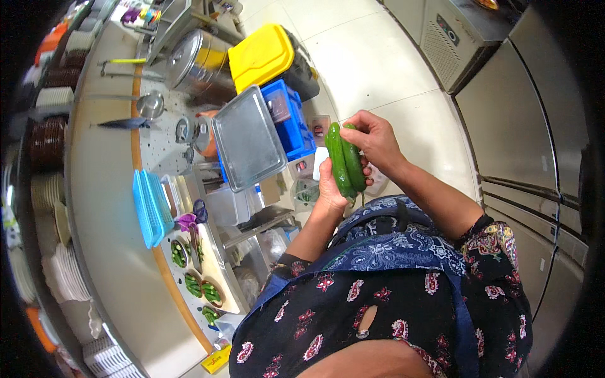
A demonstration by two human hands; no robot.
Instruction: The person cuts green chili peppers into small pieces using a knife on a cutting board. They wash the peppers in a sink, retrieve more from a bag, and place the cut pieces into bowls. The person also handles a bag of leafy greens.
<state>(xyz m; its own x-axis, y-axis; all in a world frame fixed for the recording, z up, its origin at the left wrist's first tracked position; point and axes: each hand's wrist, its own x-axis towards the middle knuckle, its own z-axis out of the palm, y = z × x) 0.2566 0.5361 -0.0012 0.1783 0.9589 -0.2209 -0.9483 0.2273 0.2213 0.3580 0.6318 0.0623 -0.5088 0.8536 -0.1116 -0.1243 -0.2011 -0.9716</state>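
Observation:
Two or more long green peppers [338,160] lie together in my left hand [333,186], whose fingers wrap round them from below. My right hand [375,139] pinches the upper end of the right-hand pepper between thumb and fingers. Over on the counter at the left, bowls of cut green peppers [211,292] stand on and beside a pale cutting board [220,274]. A knife [194,245] lies on that board, near scissors with dark blue handles [200,211].
Left of my hands are a metal tray [249,138], a blue plastic crate [293,132] and a bin with a yellow lid [262,56]. Light-blue baskets [152,208] stand on the counter. Stainless-steel cabinets [505,118] line the right side, beyond the tiled floor [373,61].

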